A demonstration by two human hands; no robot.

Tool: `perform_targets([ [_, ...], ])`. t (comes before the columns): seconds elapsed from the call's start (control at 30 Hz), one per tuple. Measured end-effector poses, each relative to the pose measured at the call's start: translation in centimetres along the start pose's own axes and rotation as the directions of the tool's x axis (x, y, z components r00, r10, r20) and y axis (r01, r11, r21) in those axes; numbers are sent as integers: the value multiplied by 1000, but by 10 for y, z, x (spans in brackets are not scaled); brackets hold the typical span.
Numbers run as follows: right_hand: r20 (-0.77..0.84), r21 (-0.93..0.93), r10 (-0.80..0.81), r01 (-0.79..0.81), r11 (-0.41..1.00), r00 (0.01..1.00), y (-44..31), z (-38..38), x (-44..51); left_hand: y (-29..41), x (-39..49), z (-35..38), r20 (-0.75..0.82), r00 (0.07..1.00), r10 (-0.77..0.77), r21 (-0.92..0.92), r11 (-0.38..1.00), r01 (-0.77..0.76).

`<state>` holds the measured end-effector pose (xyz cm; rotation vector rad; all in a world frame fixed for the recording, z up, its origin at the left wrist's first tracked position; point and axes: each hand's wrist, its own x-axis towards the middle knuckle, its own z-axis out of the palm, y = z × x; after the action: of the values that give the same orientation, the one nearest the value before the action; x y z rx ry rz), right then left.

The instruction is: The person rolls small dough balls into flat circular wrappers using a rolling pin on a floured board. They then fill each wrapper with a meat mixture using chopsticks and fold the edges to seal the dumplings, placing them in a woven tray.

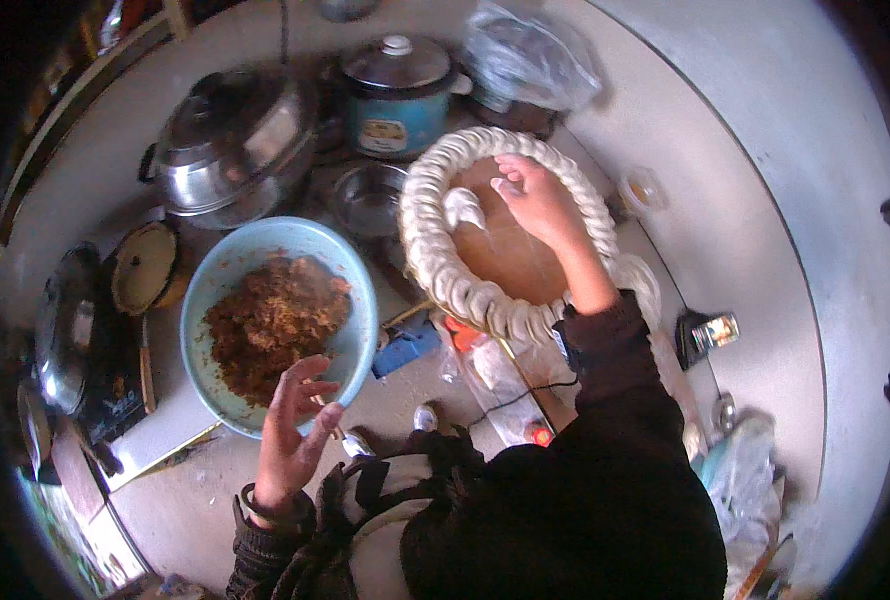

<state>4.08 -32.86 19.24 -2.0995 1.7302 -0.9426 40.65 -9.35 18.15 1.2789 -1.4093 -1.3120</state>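
My left hand [302, 424] is at the near rim of a light blue basin [370, 330], its fingers apart, with a thin wooden stick [338, 431] beside the thumb; whether the hand holds it is unclear. Brown minced filling [276, 322] lies in the basin. My right hand [539, 199] is over a round brown tray [509, 262], fingers half curled, and nothing shows between them. White dumplings [434, 259] stand packed in a ring along the tray's edge. A few more dumplings [462, 208] lie inside the ring, left of my right hand.
A lidded steel pot [209, 169], a blue rice cooker [400, 120] and a plastic bag [531, 60] stand behind. A steel bowl [372, 196] sits between basin and tray. To the left are a small pan [145, 266] and a glass-lidded wok [70, 330]. A dark cable [516, 397] runs below the tray.
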Motion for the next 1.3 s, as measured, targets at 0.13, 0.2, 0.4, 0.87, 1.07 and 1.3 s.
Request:
perform_targets([
  [0.13,54,174,112,-120,977,992,-13,-85,-127,-8,7,-5,58,998,-36,-93,995,41],
  [0.2,202,22,447,-460,888,872,3,-95,-186,-12,12,-6,90,995,-35,-110,993,45],
  [0.4,51,-523,622,-509,683,782,96,-36,-297,-17,24,5,207,977,48,-90,996,-30],
  [0.87,-91,-422,435,-430,798,896,128,-15,-332,-10,4,5,264,963,49,-27,999,-44],
  [1.07,-122,-374,450,-461,805,885,137,-19,-341,-10,-1,13,279,959,50,-23,999,-45],
  [1.3,-112,-336,396,-410,848,911,145,-23,-345,-11,-2,19,314,948,56,-37,998,-47],
])
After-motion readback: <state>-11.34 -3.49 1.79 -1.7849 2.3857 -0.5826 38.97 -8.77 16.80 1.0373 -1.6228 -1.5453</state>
